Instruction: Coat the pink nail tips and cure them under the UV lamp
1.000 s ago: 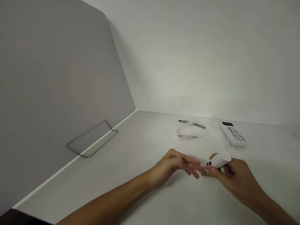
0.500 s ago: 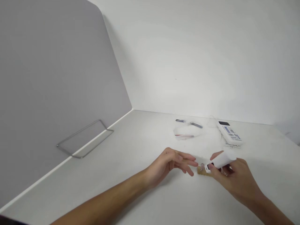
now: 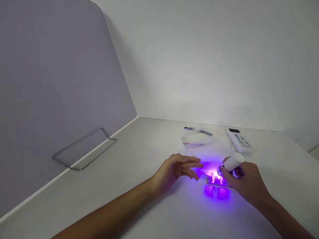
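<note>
Gripping a white lamp (image 3: 234,161), right hand (image 3: 249,182) is right of the purple-lit piece (image 3: 216,181); left hand (image 3: 170,170), loosely spread, just left of it.

Handheld lamp (image 3: 234,162): smooth white barrel, plastic by its look, with a soft sheen.
Small holder (image 3: 216,186): material lost in violet glare.
Pieces on the holder (image 3: 217,181): glossy and see-through, like glass or clear plastic.
Tabletop (image 3: 139,199): smooth, white, mostly matt.
Wire frame (image 3: 76,142): slim grey metal with a dull shine.
Side panel (image 3: 62,73): flat, even grey, matt.
Back wall (image 3: 199,63): smooth white, matt.
Printed pack (image 3: 241,141): smooth white surface, apparently plastic.
Loose wrapping (image 3: 205,132): thin, film-like, too blurred to be certain.
</note>
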Demonstrator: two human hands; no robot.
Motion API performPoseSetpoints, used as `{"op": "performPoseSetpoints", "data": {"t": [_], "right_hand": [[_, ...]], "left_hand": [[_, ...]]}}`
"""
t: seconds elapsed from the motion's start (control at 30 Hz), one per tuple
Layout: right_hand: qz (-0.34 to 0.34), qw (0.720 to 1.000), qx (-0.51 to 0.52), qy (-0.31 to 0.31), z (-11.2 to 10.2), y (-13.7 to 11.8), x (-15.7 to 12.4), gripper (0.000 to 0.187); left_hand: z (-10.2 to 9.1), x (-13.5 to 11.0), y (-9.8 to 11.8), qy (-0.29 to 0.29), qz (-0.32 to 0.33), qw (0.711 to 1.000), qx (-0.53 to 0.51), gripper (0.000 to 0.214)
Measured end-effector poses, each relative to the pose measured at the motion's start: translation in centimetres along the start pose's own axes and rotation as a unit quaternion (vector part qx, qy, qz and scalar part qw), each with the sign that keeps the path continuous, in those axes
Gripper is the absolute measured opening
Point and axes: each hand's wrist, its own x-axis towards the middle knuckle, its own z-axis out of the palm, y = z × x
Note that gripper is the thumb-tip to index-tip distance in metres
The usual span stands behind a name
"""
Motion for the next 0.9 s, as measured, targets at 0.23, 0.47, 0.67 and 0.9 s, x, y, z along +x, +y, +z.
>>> {"op": "performPoseSetpoints", "data": {"t": [0.23, 0.47, 0.67, 0.9], "right_hand": [[-0.012, 1.0, -0.013, -0.013, 0.26, 0.17, -0.18, 0.032], [-0.039, 0.999, 0.004, -0.009, 0.01, -0.35, -0.03, 0.037], [-0.046, 0.999, 0.023, -0.007, -0.03, -0.53, -0.12, 0.035], [-0.032, 0.998, 0.04, -0.021, 0.17, -0.21, -0.25, 0.03]], "left_hand": [[-0.44, 0.12, -0.04, 0.015, -0.004, 1.0, 0.005, 0.036], [-0.49, -0.04, 0.07, 0.045, -0.019, 0.999, 0.006, 0.031], [-0.13, 0.03, 0.32, 0.072, -0.022, 0.997, 0.01, 0.028], [-0.16, 0.19, 0.53, 0.096, -0.033, 0.995, 0.006, 0.031]]}}
